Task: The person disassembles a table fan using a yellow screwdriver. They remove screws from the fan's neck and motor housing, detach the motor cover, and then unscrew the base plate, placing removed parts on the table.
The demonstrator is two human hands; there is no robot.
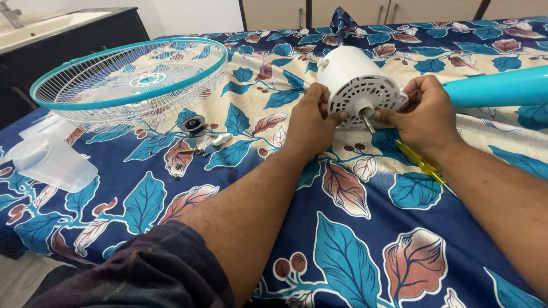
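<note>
The motor (357,80) is a white plastic drum lying on its side on the sheet (354,239), its vented round face toward the camera, a thin metal shaft (367,121) sticking out at 5 o'clock. It sits just above centre, joined at 3 o'clock to a turquoise pole (502,85). The left hand (311,122) grips its left edge; the right hand (425,114) clasps its right edge, fingers curled. A yellow screwdriver (419,162) lies under the right wrist. At 10 o'clock rests a turquoise-rimmed wire grille (128,80); beside it, a black cap (193,124) and small screws (194,151). A clear blade (48,159) lies at 9 o'clock.
</note>
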